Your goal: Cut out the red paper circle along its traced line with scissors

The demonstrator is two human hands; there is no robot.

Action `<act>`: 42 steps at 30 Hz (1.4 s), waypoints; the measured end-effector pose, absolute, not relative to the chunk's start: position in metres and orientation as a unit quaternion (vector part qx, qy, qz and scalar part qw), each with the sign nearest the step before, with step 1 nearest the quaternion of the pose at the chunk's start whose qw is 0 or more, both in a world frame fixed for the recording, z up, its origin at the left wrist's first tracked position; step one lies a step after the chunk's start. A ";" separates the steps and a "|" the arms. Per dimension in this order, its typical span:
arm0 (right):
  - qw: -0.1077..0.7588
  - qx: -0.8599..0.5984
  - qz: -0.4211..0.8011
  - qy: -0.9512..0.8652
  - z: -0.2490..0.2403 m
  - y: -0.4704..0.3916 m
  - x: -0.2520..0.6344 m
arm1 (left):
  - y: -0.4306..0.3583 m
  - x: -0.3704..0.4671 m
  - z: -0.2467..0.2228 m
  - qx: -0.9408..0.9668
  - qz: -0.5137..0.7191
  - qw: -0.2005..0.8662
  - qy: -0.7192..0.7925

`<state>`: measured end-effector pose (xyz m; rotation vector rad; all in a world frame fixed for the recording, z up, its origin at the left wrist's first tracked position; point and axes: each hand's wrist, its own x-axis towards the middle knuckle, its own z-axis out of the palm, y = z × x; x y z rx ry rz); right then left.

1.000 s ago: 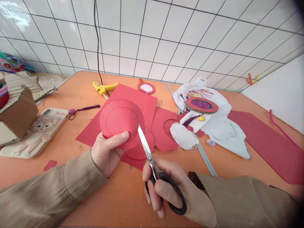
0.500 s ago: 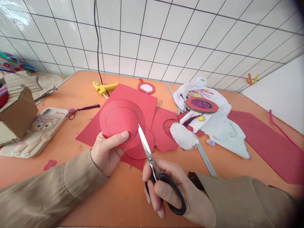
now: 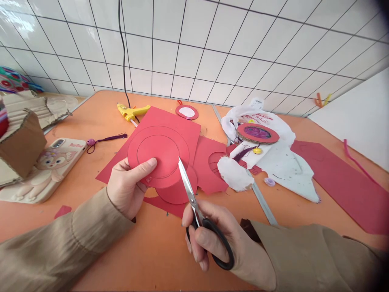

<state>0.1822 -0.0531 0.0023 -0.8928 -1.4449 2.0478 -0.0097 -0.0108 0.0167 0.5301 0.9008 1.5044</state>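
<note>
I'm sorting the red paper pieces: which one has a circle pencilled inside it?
The red disc held up by the left hand, at the scissors tip. The other red sheets lie flat on the table.

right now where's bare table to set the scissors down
Bare orange table lies between both sleeves, in front of the scissors. Another free strip runs between the phone and the red paper sheet. Crowded to the right, around the white plastic bag.

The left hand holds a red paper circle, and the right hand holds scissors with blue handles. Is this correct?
Not fully. The head view shows the right hand holding scissors with black handles, not blue. The left hand does hold the red paper circle.
</note>
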 end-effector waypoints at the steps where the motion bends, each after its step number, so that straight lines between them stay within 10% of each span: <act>1: 0.241 -0.325 0.746 -0.529 0.002 -0.053 0.182 | -0.011 -0.009 0.017 0.234 0.653 0.605 0.391; 42: 0.232 -0.342 0.745 -0.524 0.004 -0.052 0.184 | -0.013 -0.010 0.014 0.263 0.635 0.616 0.386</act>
